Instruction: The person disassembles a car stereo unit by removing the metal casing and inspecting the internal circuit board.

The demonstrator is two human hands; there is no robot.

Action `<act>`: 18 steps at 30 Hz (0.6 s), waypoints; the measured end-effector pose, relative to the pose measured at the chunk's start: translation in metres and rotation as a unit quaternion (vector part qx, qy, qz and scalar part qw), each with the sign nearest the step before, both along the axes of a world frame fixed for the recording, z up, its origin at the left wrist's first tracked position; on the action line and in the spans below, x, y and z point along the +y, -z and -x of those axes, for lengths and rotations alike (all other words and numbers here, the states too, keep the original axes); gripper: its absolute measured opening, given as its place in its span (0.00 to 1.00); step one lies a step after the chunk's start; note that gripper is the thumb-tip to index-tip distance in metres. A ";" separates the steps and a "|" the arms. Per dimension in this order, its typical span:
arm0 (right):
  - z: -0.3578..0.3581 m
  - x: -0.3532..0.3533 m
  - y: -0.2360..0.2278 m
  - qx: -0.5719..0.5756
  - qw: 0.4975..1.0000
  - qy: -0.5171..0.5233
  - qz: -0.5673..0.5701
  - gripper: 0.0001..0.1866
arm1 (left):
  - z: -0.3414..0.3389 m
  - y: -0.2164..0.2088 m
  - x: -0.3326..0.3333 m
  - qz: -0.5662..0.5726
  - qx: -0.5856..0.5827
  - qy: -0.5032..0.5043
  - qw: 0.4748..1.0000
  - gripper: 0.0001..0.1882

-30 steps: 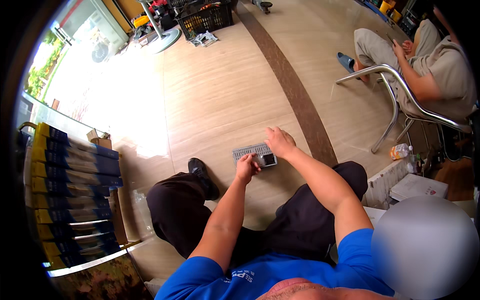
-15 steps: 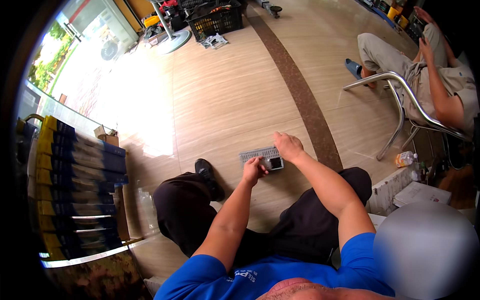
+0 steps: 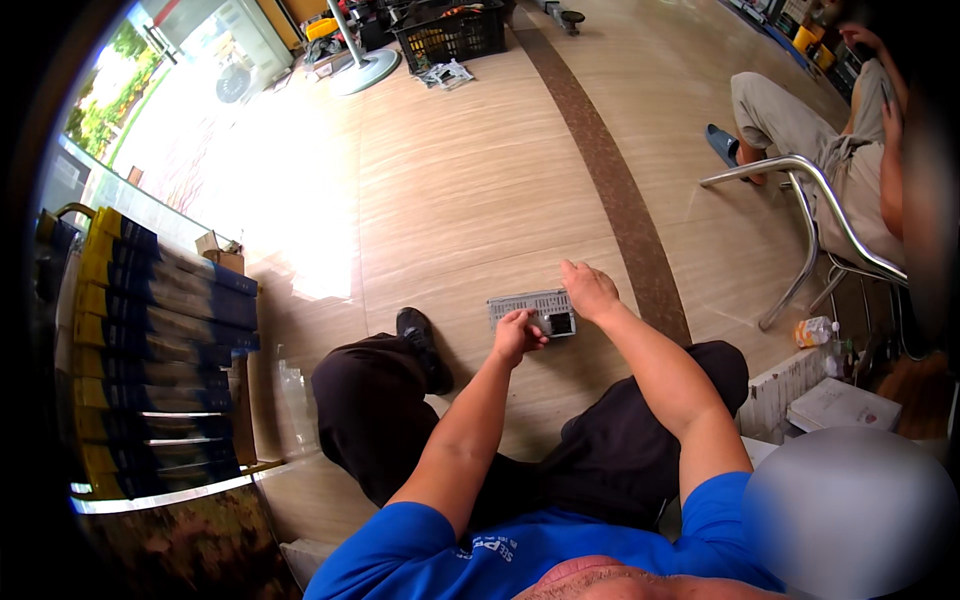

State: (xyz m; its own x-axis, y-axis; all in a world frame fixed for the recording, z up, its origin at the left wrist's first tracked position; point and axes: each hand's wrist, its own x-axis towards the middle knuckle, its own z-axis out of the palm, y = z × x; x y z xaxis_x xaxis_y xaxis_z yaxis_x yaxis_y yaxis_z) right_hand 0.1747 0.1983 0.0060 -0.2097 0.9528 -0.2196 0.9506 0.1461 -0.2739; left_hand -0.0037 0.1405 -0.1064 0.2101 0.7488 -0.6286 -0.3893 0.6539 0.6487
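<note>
The biggest thing before me is the pale, shiny floor point(image 3: 450, 200), with a brown strip point(image 3: 605, 175) curving across it. My dark trousers point(image 3: 370, 410) spread wide, one knee out to each side. On my left stands a tall stack of blue and yellow packs point(image 3: 160, 360). Off to my right, a seated person point(image 3: 790, 115) in light trousers is beside a metal chair frame point(image 3: 745, 171). Well ahead of me, near the top, sits a black basket point(image 3: 450, 38), with a round stand base point(image 3: 367, 72) to its left. A white box point(image 3: 843, 405) lies to the right of my right knee.

Smaller is the grey slotted case point(image 3: 530, 302), low in front of me, beyond my knees and between my two hands; I can't tell whether it rests on the floor. My right hand point(image 3: 592, 292) is at its far right corner, fingers bent. My left hand point(image 3: 515, 337) is at its near side, fingers curled. The hands are apart from each other, and I can't tell whether either is clamped on the case. A bottle point(image 3: 815, 332) with an orange label is near the white box. Smallest is a black square point(image 3: 562, 323) at the case's near right corner.
</note>
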 end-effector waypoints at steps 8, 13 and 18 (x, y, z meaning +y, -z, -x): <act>-0.010 -0.009 0.012 0.145 0.978 -0.097 -0.110 0.19 | -0.006 0.005 -0.001 0.001 -0.026 0.001 1.000 0.18; 0.001 -0.010 -0.010 0.024 1.000 0.001 -0.009 0.18 | -0.002 0.006 -0.005 0.008 -0.016 -0.007 1.000 0.16; -0.012 -0.007 0.019 0.091 0.990 -0.055 -0.093 0.20 | -0.007 0.006 -0.003 0.014 -0.011 -0.004 1.000 0.16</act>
State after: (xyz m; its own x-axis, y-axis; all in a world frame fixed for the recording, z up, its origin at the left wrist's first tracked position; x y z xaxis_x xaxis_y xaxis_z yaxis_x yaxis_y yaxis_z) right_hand 0.1870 0.1916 -0.0126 -0.3341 0.9425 0.0077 0.8634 0.3094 -0.3985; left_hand 0.0034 0.1373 -0.1119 0.2180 0.7321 -0.6453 -0.4086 0.6690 0.6209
